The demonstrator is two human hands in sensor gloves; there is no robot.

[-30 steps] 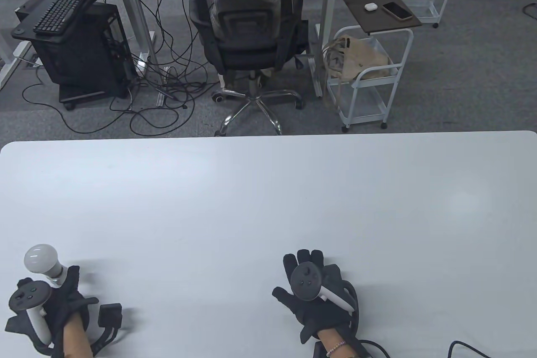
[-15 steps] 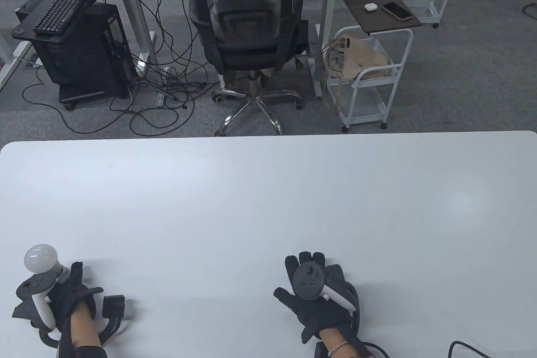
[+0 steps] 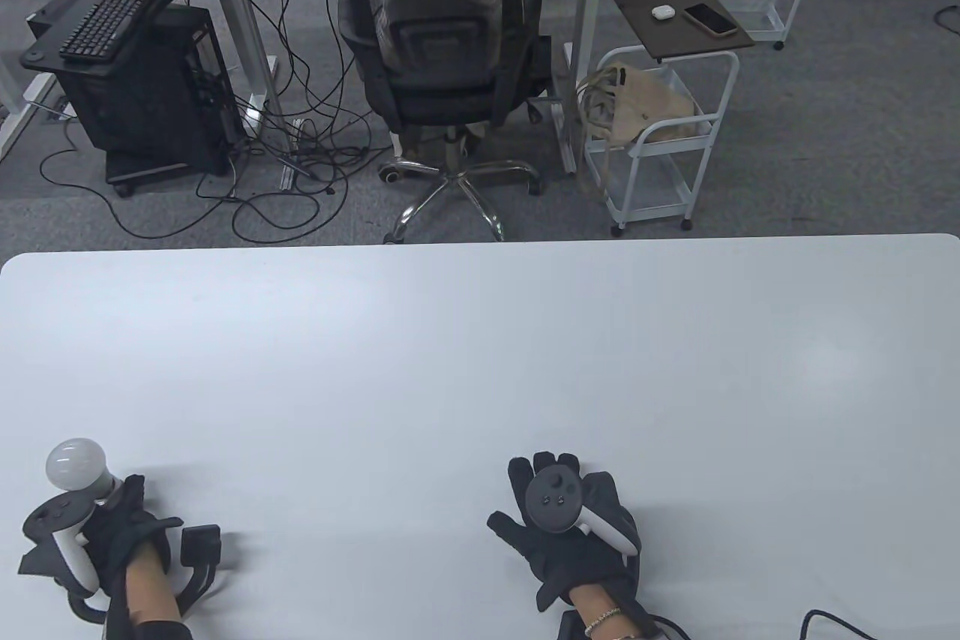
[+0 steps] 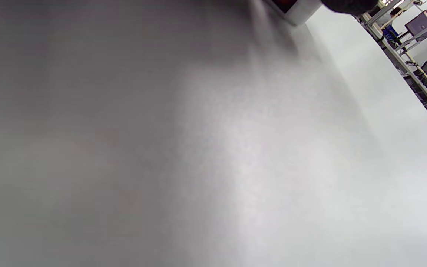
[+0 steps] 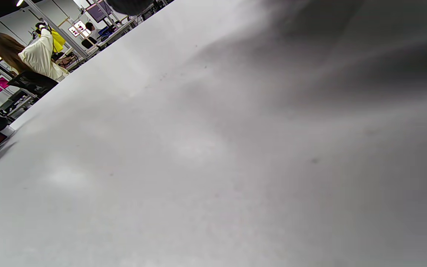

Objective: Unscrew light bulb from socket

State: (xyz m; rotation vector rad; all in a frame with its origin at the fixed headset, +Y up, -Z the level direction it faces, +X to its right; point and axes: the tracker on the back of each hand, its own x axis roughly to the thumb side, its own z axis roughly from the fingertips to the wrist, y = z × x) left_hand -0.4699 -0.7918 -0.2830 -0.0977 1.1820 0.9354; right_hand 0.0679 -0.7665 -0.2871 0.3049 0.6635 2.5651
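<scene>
A white light bulb [image 3: 76, 463] sits in a white socket [image 3: 107, 488] at the table's near left corner. My left hand [image 3: 112, 524] is wrapped around the socket just below the bulb and holds it; the tracker hides most of the fingers. My right hand [image 3: 559, 512] rests flat on the table at the near centre, fingers spread, holding nothing. The wrist views show only the bare white tabletop [image 4: 310, 167], with a dark fingertip at the top edge of each.
A small black box [image 3: 201, 545] with a cable lies on the table beside my left wrist. A black cable [image 3: 832, 621] curls at the near right edge. Beyond the table's far edge stand an office chair [image 3: 442, 62] and a white cart [image 3: 660, 137].
My left hand shifted slightly on the socket, and the bulb moved a little with it. My right hand has stayed flat in place.
</scene>
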